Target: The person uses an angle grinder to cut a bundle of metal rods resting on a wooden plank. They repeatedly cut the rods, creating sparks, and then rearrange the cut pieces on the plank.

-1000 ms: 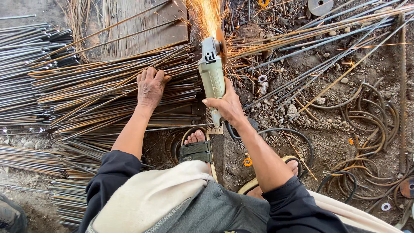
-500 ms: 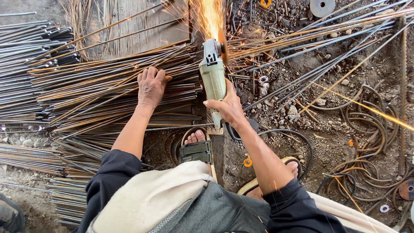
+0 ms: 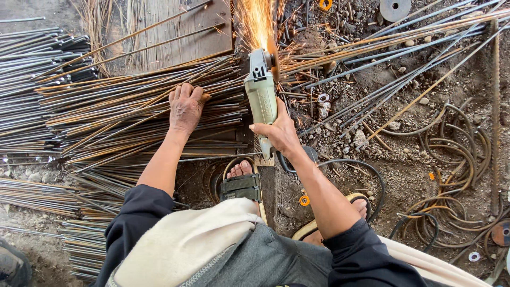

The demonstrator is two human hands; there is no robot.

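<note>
Landmark: angle grinder (image 3: 261,95), pale green, centre frame.
Sandalled foot (image 3: 241,180) just below grinder.
Right hand (image 3: 277,133) clamped round grinder's rear handle.
Left hand (image 3: 185,109) left of grinder, flat, palm pressed on steel rod bundle (image 3: 122,111).
Hands apart.
Sparks (image 3: 255,24) spray beyond grinder's disc.
Wooden board (image 3: 180,32) beyond, up-left.

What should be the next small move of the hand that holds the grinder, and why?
Probably the right hand should press the pale green angle grinder slightly further down: sparks fly at its disc, and the left hand pins the bundle of rusty thin steel rods.
</note>
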